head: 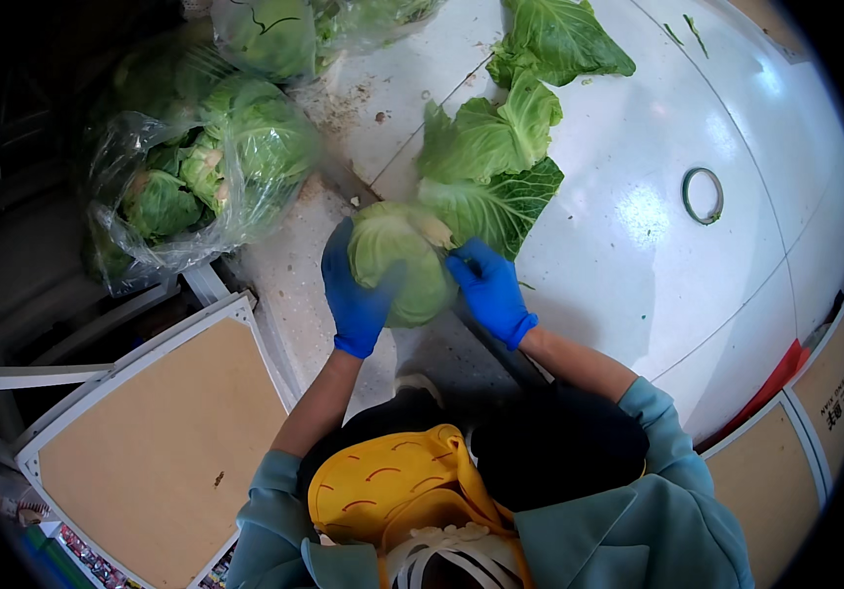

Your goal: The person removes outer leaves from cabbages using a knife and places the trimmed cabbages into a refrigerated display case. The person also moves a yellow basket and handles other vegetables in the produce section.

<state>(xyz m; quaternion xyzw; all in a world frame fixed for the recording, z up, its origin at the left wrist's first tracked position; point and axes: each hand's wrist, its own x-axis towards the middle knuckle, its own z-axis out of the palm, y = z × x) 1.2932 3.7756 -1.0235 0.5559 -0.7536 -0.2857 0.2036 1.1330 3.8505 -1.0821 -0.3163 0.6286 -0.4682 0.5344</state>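
Note:
A round green cabbage [392, 235] is held low above the floor, its pale cut stem facing up and to the right. My left hand [359, 287], in a blue glove, cups its left side with the fingers spread around it. At the opposite edge, my right hand [492, 291], also gloved in blue, has thumb and fingertips pinched against the cabbage beside the stem. Whether a thin bit of leaf lies between those fingertips is too small to tell. Just beyond the right hand lies a loose cabbage leaf [492, 210] with white veins.
More loose leaves [495, 136] trail up the white tiled floor [613, 280]. Clear plastic bags of cabbages [164, 206] stand at left. A tape roll [702, 195] lies at right. White-framed brown boards [156, 442] flank me at lower left and right.

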